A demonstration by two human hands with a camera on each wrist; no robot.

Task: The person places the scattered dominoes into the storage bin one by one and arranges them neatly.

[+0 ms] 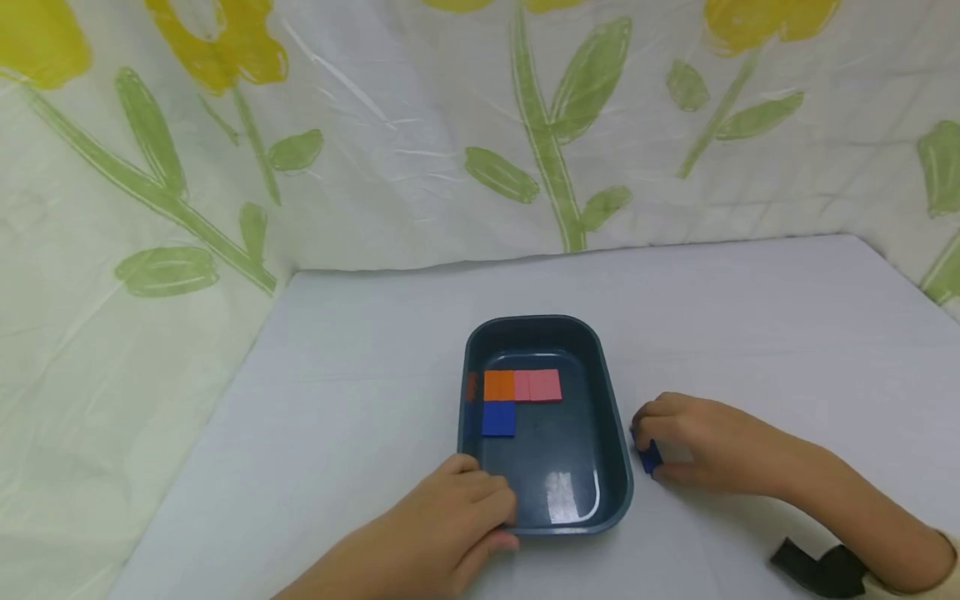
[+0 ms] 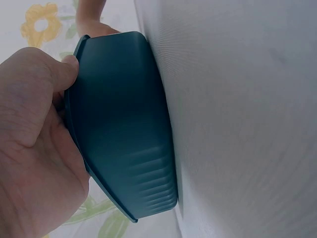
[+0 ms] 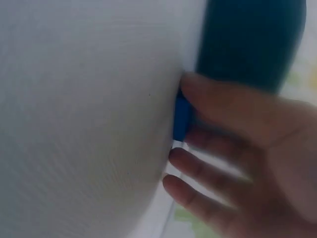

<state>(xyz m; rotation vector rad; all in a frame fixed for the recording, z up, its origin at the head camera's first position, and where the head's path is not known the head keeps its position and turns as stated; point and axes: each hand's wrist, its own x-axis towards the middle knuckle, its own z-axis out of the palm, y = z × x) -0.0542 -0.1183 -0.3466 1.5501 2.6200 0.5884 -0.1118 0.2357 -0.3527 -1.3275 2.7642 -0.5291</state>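
Note:
A dark teal plastic tray [image 1: 555, 467] stands on the white table. My left hand [image 1: 457, 521] grips its near left rim, and in the left wrist view the thumb lies against the outer wall [image 2: 119, 99]. Inside the tray lie orange square tiles [image 1: 498, 385], pink tiles [image 1: 543, 385] to their right, and a blue tile [image 1: 498, 418] below the orange. To the right of the tray, my right hand [image 1: 701, 442] pinches a blue block [image 3: 181, 119] between thumb and fingers at the table surface. The hand partly hides that block.
White tablecloth [image 1: 360, 375] spreads around the tray. A curtain with painted flowers [image 1: 390, 150] hangs behind and to the left of the table. A black strap [image 1: 821, 568] shows near the right forearm, by a light sleeve [image 1: 911, 583].

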